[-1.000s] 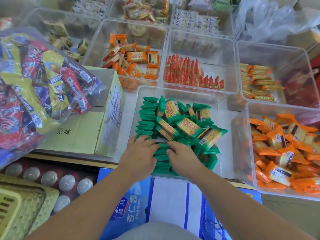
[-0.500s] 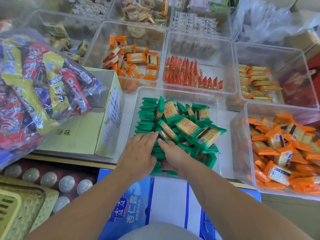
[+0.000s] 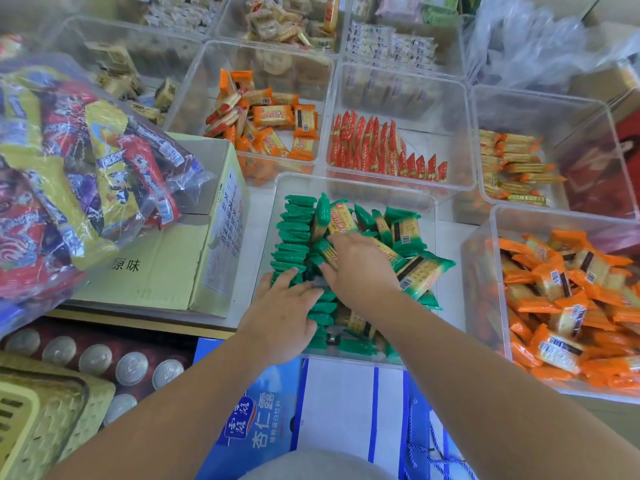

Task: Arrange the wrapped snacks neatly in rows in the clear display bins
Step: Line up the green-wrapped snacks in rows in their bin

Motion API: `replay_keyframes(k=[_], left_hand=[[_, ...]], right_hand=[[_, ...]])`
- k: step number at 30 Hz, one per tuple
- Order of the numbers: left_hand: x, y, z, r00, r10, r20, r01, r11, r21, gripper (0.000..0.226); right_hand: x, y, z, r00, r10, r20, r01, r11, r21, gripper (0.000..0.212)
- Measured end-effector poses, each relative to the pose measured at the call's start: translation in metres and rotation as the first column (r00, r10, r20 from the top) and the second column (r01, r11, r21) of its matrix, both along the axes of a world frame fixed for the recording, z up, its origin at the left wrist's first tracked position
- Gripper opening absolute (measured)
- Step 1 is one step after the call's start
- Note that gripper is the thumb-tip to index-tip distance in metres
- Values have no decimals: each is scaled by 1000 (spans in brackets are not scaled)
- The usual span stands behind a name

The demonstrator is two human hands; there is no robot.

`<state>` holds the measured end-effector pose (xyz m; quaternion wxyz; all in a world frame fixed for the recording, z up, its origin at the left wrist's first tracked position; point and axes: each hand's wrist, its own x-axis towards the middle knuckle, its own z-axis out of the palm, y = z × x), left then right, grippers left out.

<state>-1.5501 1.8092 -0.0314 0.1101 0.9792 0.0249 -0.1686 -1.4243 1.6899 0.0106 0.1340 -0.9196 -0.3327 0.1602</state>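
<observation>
Forward from the near edge went the right hand (image 3: 360,268), fingers over loose green packets (image 3: 424,271), grip unclear. Beside it the left hand (image 3: 280,320) pressed flat on the edge-standing row (image 3: 294,233), long axes crosswise, in the clear bin (image 3: 349,183).

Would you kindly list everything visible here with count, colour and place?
green snacks: many, green, nearest centre bin
clear bins: several, transparent, across the surface
orange snacks: two loose piles, orange, right bin and rear-left bin
red snacks: one row, red, bin behind centre
tan snacks: one stack, yellowish, far right bin
cardboard box: one, yellowish, left
snack bag: one, clear, over the box
cans: several, silver tops, lower left
basket: one, yellow, bottom left
carton: one, blue, bottom centre
left hand: one, flat on the green row
right hand: one, on the loose green pile
</observation>
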Motion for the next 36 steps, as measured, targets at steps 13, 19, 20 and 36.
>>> replay_keyframes(k=[13,19,20,36], left_hand=[[1,2,-4,1000,15,2,-15,999,-45,59],[-2,2,-3,1000,18,-3,-18,999,-45,59],[-1,2,-2,1000,19,-3,-19,999,-47,59],[-9,2,6,933,201,298,-139,967,-215,30]], right_hand=[[18,37,-23,993,94,76,-70,959,-273,44],[31,11,1,1000,-2,-2,1,990,-144,50],[32,6,4,1000,-11,-15,10,993,-116,54],[7,3,-24,971,166,-170,-194,966,-168,47]])
